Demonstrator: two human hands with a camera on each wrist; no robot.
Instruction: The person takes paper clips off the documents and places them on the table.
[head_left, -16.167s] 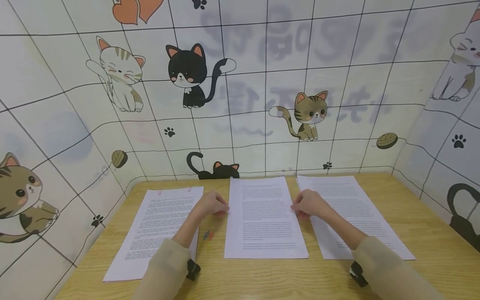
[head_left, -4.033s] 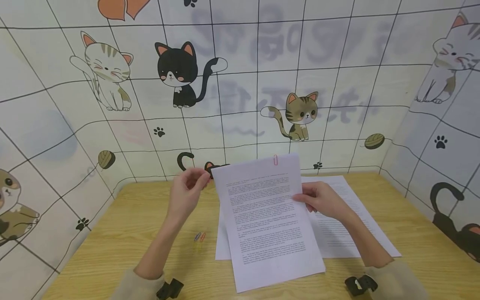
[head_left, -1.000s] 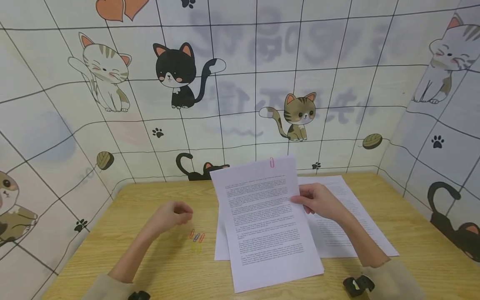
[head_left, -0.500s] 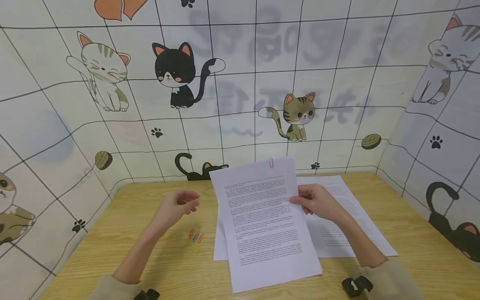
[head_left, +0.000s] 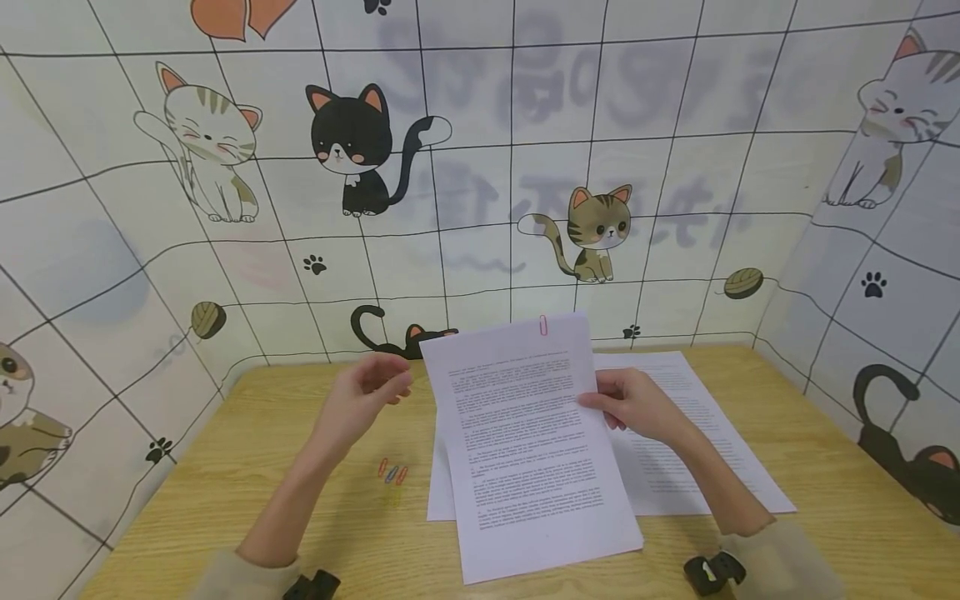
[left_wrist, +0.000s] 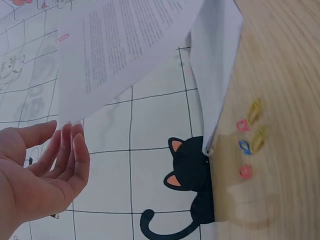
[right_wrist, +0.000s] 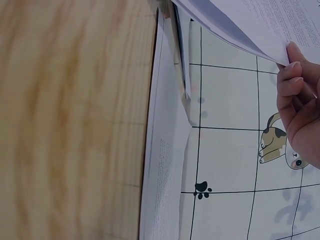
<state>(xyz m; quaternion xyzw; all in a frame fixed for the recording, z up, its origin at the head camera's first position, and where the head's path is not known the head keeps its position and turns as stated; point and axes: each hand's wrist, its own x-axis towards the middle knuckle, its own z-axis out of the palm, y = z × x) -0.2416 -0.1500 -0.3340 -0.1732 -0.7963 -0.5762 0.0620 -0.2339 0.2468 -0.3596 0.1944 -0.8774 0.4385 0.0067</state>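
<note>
My right hand point(head_left: 637, 402) pinches the right edge of a stack of printed sheets point(head_left: 525, 450), thumb in front, held tilted up above the table. One pink paper clip point(head_left: 543, 326) sits on its top edge, toward the right; its upper left corner has no clip. Beside that corner my left hand point(head_left: 367, 392) is raised, fingers loosely bent with nothing between them. In the left wrist view the fingertips point(left_wrist: 77, 131) are right at the paper's corner. Several loose paper clips point(head_left: 392, 474), red, blue and yellow, lie on the table below the left hand.
A second printed stack point(head_left: 442, 492) lies in the middle, mostly hidden behind the raised one. Another stack point(head_left: 720, 467) lies to the right, beneath my right forearm. A cat-print cloth point(head_left: 480, 167) walls in the wooden table point(head_left: 247, 442) at back and sides.
The left stack, flat with two clips at first, is now raised over the middle one. A red clip has joined those on the table. My left hand has since risen back to the paper's corner.
</note>
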